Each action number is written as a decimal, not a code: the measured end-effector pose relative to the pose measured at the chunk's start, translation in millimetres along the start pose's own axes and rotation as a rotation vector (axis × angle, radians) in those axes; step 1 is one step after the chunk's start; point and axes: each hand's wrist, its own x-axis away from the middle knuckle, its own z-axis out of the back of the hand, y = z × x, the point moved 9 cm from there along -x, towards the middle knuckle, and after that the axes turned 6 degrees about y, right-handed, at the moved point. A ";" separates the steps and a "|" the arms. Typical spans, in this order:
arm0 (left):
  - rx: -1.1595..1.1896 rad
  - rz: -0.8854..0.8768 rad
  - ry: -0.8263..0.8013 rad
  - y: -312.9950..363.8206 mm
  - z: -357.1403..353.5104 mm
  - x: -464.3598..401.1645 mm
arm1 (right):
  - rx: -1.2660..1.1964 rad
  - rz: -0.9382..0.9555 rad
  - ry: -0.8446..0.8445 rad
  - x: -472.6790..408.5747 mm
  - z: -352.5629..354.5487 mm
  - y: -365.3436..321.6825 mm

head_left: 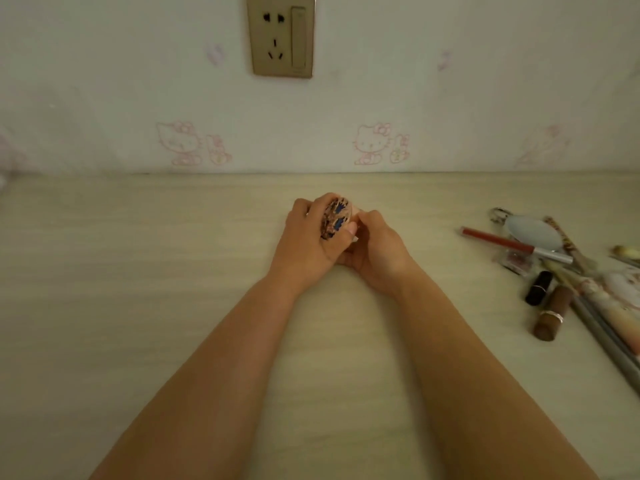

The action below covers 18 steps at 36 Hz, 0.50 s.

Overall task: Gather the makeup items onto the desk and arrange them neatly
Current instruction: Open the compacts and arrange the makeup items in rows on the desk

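2 bare forearms reach fwd from the near edge, meeting mid-counter. Left hand (308,237) has its grip curled round 1 small rounded compact w/ a blue, brown & pink patterned face (336,218), held on edge, tilted, just above the pale wood-grain counter (173,306). Right hand (375,247) is just beside it, touching; its fingers are curled against the compact's right side & underside, thumb near the rim. Can't tell if the compact touches the counter.

Right side of the counter, well apart from the hands, a loose heap of makeup:
- 1 brown cylindrical lipstick tube w/ a silver band (553,315), lying down, nearest.
- 1 short black lipstick tube (539,287), just beside the brown one, farther back.
- 1 long red lip-gloss wand w/ a silver cap (512,244), lying diagonally, over the heap.
- 1 pale grey oval piece, mirror-like (535,232), behind the wand.
- 1 small clear case w/ pinkish contents (516,261), partly under the wand.
- Several long slim sticks, pencils or brush handles (609,337), running to the right edge; count unclear, blurred.
- 1 pale printed packet (623,299) lying among them, cut off by the frame.

Far edge: counter meets a wall in white wallpaper w/ faint pink cartoon cats (372,143), 2 clear prints, others faded. Above, 1 gold-toned wall socket plate w/ a switch (281,35).
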 end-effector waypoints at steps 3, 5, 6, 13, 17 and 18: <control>0.033 -0.005 0.012 -1.1 0.9 -1.9 | 0.019 0.014 -0.034 -2.4 -1.8 -2.2; 0.040 -0.006 0.005 -2.4 -0.3 -3.8 | 0.030 0.013 -0.045 -3.3 -2.2 -3.1; 0.045 -0.008 0.001 -2.5 -0.9 -4.4 | 0.028 0.012 -0.047 -3.4 -2.0 -3.6; 0.115 -0.061 -0.049 0.3 -3.6 -4.3 | -0.003 0.044 -0.040 -1.3 -1.0 -7.5; 0.165 -0.081 -0.062 2.6 -6.0 -4.2 | -0.040 0.099 -0.017 0.0 1.2 -11.7; 0.165 -0.086 -0.064 3.4 -6.7 -4.3 | -0.045 0.102 -0.012 0.2 1.6 -12.4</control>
